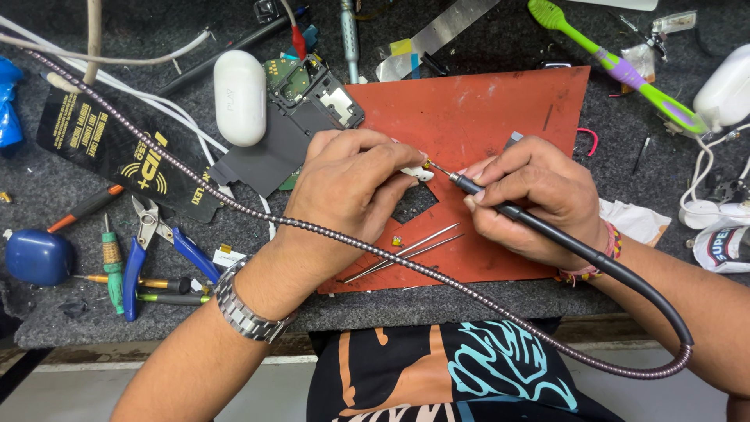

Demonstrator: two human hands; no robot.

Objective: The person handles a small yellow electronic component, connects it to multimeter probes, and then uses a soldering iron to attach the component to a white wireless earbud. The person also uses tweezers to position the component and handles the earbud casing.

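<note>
Nearest the lens, a braided metal cable (406,262) sweeps across the left wrist and loops round below the right forearm. Above it, over the red mat (484,117), the left hand (344,184) is curled tight around a small white earbud (416,173), pinching it between thumb and fingertips just over the mat's middle. The right hand (535,195) grips a slim black soldering pen (488,201) like a pencil, its fine tip touching the earbud's end. The earbud looks light, smooth and easily slipped, likely fragile; holding its body firmly, away from the tip, seems wisest. Tweezers (406,252) lie on the mat's lower part. Left of the mat sit a white case (239,95), a circuit board (312,92) and blue-handled pliers (148,254) on the grey tabletop (47,187).
</note>
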